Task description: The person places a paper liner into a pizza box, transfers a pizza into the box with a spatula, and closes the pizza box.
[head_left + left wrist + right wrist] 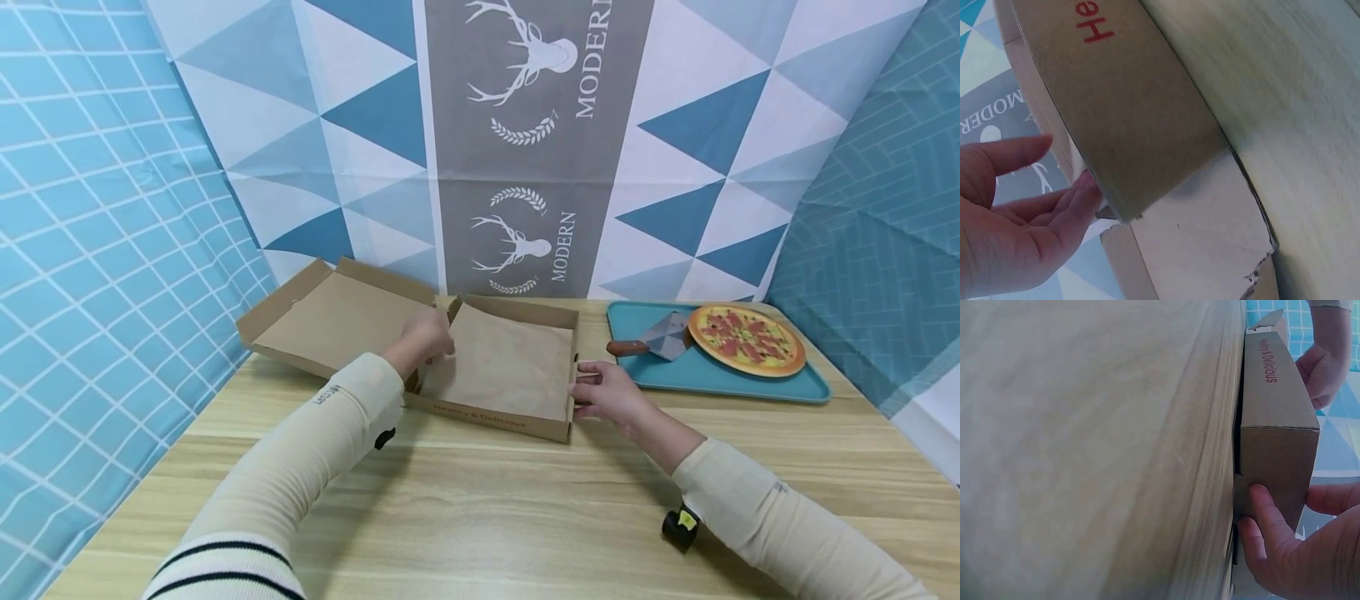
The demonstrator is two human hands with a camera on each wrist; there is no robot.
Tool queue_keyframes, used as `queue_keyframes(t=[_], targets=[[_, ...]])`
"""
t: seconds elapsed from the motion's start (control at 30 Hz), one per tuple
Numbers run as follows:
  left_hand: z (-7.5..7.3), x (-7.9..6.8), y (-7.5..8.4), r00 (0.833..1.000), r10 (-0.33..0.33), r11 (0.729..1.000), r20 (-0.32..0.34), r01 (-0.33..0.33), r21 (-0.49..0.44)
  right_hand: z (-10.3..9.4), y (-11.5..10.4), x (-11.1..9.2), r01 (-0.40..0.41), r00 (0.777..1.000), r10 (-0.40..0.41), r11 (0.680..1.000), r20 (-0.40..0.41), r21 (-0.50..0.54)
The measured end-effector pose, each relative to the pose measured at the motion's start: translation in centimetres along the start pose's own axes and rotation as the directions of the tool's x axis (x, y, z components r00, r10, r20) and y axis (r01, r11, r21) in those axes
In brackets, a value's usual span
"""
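A brown cardboard pizza box lies open on the table, its lid folded out to the left. Brown paper lines the base. My left hand is over the base's left side, beside the lid hinge. In the left wrist view its fingertips meet the box corner, and the thumb is apart from them. At the right wall, my right hand holds the box, with fingers against the outside and the thumb at the rim.
A blue tray at the back right carries a pizza and a pizza server with a wooden handle. Patterned cloth hangs behind the wooden table.
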State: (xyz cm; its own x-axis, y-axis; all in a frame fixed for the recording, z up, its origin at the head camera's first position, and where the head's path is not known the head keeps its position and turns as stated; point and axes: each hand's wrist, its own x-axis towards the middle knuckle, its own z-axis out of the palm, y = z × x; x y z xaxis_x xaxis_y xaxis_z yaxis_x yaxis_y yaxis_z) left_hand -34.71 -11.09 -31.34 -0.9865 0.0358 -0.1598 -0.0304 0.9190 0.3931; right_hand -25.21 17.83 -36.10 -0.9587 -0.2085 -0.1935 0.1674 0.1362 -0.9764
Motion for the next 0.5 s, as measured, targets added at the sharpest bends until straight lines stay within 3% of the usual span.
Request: queue_keyframes(t=[0.13, 0.27, 0.4, 0.5], targets=[[-0.2, -0.3, -0.3, 0.999, 0.032, 0.999, 0.042, -0.031, -0.018, 0.1, -0.1, -0.1, -0.006, 1.0, 0.006, 1.0, 0.002, -0.002], [-0.4, -0.8, -0.4, 0.984, 0.168, 0.983, 0.062, -0.172, 0.069, 0.2, -0.2, -0.1, -0.007, 1.0, 0.007, 1.0, -0.002, -0.004], [0.1, -1.7, 0.0, 0.939, 0.31, 0.932, 0.152, -0.331, 0.15, 0.2, -0.2, -0.1, -0.008, 1.0, 0.008, 1.0, -0.013, -0.009], [1.1, -2.4, 0.5, 0.888, 0.396, 0.877, 0.233, -0.441, 0.191, 0.3, -0.1, -0.1, -0.009, 1.0, 0.008, 1.0, -0.024, -0.013]])
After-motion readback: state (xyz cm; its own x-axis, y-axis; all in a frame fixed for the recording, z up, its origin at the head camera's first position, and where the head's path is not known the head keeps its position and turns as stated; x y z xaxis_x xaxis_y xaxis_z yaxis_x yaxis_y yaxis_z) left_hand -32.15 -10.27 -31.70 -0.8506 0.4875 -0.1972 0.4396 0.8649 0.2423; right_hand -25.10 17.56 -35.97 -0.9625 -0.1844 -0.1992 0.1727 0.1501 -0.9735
